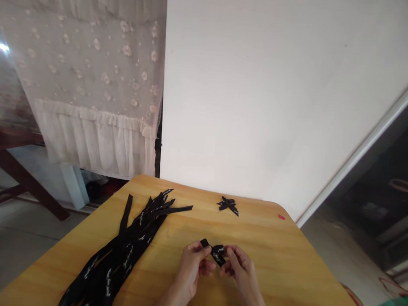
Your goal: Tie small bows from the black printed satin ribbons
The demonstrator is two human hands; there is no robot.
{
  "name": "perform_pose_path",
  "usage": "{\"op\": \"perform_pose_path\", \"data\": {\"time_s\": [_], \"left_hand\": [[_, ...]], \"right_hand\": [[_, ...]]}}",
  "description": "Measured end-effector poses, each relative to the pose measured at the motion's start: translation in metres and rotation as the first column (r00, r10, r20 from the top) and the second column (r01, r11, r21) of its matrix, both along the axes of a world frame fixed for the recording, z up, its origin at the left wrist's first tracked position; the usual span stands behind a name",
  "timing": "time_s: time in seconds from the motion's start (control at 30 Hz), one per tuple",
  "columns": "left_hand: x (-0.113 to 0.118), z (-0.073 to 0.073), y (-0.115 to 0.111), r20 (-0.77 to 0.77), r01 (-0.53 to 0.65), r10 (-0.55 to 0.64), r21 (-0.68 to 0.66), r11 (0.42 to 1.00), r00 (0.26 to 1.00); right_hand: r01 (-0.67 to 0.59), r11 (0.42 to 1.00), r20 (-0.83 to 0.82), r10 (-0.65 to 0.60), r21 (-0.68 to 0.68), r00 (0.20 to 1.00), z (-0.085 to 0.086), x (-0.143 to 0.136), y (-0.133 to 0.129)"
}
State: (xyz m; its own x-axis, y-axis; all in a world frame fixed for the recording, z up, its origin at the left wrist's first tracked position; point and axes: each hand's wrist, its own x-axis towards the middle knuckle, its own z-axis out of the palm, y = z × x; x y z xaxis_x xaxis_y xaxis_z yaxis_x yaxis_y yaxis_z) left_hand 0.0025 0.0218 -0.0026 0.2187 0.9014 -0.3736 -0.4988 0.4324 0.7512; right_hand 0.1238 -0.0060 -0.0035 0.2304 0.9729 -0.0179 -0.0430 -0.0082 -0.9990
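Observation:
Between my two hands, just above the wooden table (280,273), is a black ribbon bow (217,252) with white lettering. My left hand (195,263) pinches its left side between thumb and fingers. On the other side, my right hand (238,262) grips the right loop with its fingertips. A heap of cut black ribbon strips (128,249) with white script lies to the left of my hands. Farther back on the table rests another black ribbon bow (228,205), apart from both hands.
A small red piece (281,217) lies near the table's back right corner. Behind the table stands a white panel (260,92), with a lace curtain (102,85) hanging to its left. Dark red wooden furniture (30,181) stands at the far left.

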Motion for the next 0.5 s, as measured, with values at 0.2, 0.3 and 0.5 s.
{"op": "perform_pose_path", "data": {"time_s": [0.2,0.3,0.5], "left_hand": [[-0.0006,0.0002,0.0004,-0.01,0.011,-0.011,0.002,1.0,1.0],[-0.0008,0.0013,0.0003,0.006,0.014,-0.014,-0.008,1.0,1.0],[-0.0005,0.0013,0.0003,0.013,0.022,-0.022,-0.025,0.999,1.0]], "right_hand": [[-0.011,1.0,-0.014,0.011,0.013,1.0,0.0028,-0.0008,-0.0006],[-0.025,1.0,-0.028,0.025,0.018,0.999,0.0034,-0.001,-0.0008],[-0.044,0.999,0.008,0.044,0.017,0.999,0.0043,-0.0029,-0.0034]]}}
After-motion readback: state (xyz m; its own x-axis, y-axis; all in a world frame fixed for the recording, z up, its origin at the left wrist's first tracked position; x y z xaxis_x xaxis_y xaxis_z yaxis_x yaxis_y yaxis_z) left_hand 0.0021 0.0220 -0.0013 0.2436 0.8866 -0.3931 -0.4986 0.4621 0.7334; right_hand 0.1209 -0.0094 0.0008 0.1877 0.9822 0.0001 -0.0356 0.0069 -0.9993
